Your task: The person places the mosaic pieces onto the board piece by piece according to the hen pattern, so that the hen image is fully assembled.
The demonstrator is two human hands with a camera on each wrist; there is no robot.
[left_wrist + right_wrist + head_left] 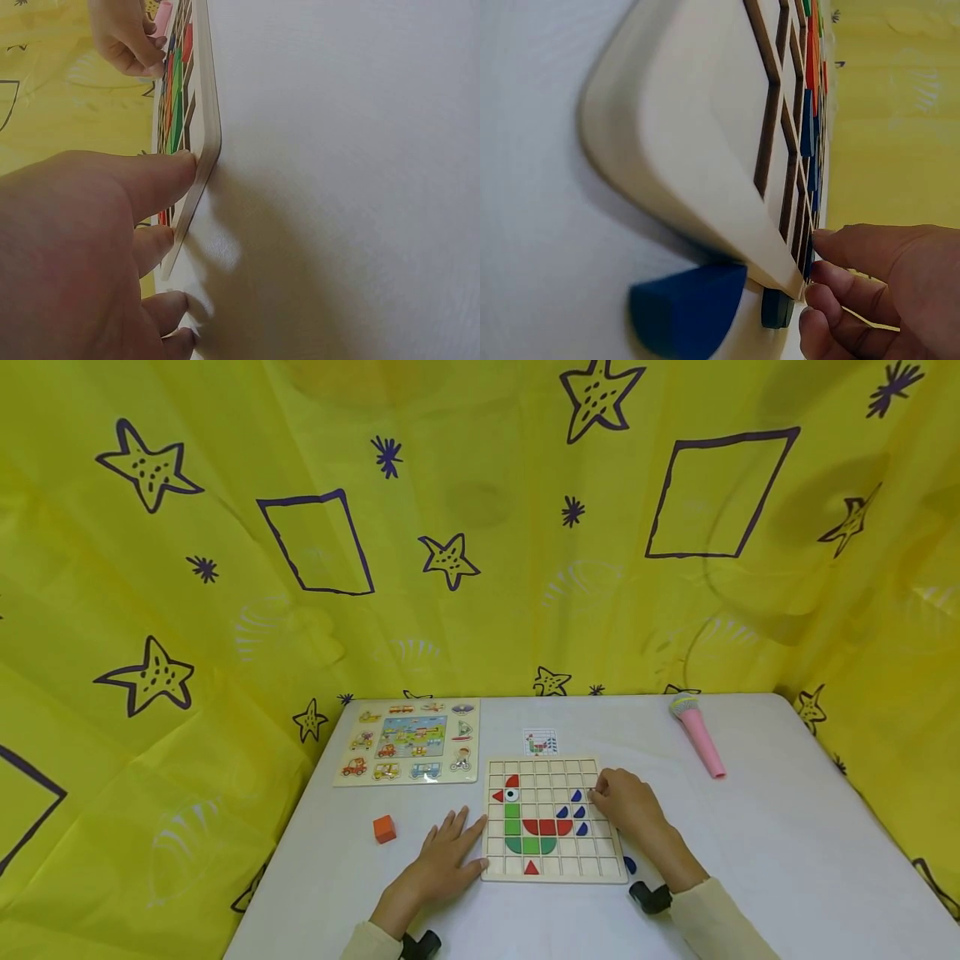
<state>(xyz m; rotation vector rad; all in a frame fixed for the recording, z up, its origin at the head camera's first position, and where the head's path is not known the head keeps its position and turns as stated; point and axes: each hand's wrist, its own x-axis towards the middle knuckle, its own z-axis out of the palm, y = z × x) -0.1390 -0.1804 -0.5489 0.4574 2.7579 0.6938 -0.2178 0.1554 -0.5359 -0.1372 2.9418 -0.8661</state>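
A wooden grid board [555,864] lies on the white table, with coloured pieces forming a bird in its cells. My left hand [447,858] rests flat with spread fingers, thumb and index finger touching the board's left edge. At the upper right edge my right hand [628,802] pinches a small dark blue piece [808,259] between thumb and fingertips, mostly hidden by them. Several blue pieces [579,812] sit in cells close by. A loose blue quarter-round piece [690,307] lies beside the board's lower right edge, with a smaller dark piece [776,307] beyond it.
A small pattern card [540,742] lies behind the board. To its left is a vehicle picture puzzle [412,735]; an orange cube [384,829] stands in front of that. A pink microphone [701,739] lies at the back right. Yellow curtains [480,635] surround the table.
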